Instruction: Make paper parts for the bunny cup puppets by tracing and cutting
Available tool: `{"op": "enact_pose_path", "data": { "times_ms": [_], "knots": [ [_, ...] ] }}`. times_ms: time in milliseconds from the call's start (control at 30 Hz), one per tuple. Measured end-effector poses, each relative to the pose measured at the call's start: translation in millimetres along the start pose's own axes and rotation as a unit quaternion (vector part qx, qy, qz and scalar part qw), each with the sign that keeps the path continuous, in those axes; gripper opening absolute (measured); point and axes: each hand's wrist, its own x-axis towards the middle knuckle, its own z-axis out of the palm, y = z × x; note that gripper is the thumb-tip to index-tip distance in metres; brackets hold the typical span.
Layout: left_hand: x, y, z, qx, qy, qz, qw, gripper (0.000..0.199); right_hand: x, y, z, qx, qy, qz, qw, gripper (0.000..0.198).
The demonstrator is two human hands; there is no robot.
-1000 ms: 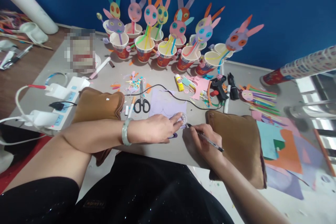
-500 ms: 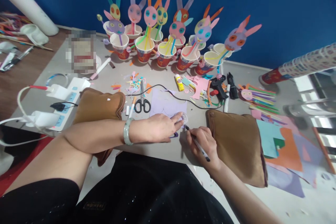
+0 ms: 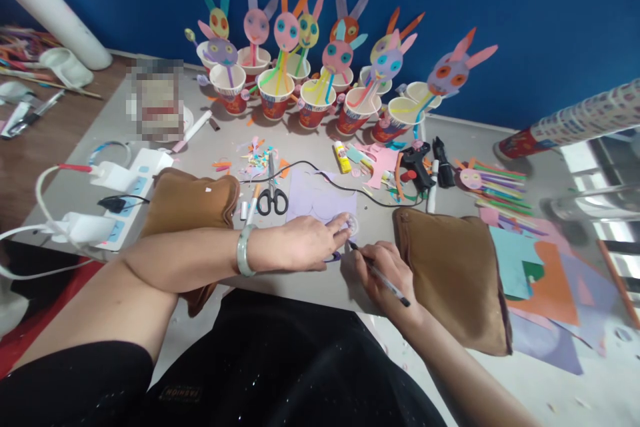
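My left hand [image 3: 310, 243] lies flat, palm down, with its fingers stretched out over a sheet of purple paper [image 3: 320, 200]. Its fingertips rest on a small clear round piece [image 3: 353, 225] at the sheet's lower right corner; most of that piece lies under the fingers. In my right hand [image 3: 393, 273] is a slim pen [image 3: 387, 287] with a dark tip and clear barrel, its tip close to the round piece's lower edge. Curved lines are drawn on the paper. A dark purple shape [image 3: 334, 257] shows partly beneath my left hand.
Black scissors [image 3: 273, 200] and a marker [image 3: 253, 205] lie left of the paper. Behind are a glue stick [image 3: 341, 157], paper scraps [image 3: 383, 163], a glue gun [image 3: 419, 167] with a cable and several cups [image 3: 275, 107] bearing rabbit heads. Brown cushions [image 3: 450, 280] flank both arms.
The pen's tip has shifted slightly left and down, and its rear end has swung a little right. My left hand stays on the clear round piece.
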Motion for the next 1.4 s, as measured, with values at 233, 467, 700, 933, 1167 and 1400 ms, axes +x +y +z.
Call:
{"op": "enact_pose_path", "data": {
  "times_ms": [233, 467, 700, 933, 1167, 1400],
  "knots": [
    [-2, 1, -8, -0.005, -0.017, -0.003, 1.0, 0.075, 0, 8, -9, -0.009, -0.025, 0.106, 0.994, 0.008],
    [-1, 1, -6, -0.011, -0.018, -0.006, 1.0, 0.078, 12, 12, -17, 0.027, -0.027, 0.2, 0.979, 0.019],
    [0, 0, -3, -0.024, -0.019, -0.009, 0.999, 0.08, 50, 28, -31, 0.077, -0.004, 0.257, 0.963, 0.017],
    [0, 0, -2, -0.022, -0.005, -0.009, 1.0, 0.08, 83, 48, -9, 0.119, -0.088, 0.225, 0.963, 0.023],
    [2, -1, 2, -0.022, 0.0, -0.007, 1.0, 0.078, 94, 52, 4, 0.154, -0.165, 0.225, 0.948, 0.028],
    [2, 0, -3, -0.014, -0.014, -0.011, 1.0, 0.082, 114, 54, 8, 0.189, -0.234, 0.221, 0.928, 0.023]
  ]
}}
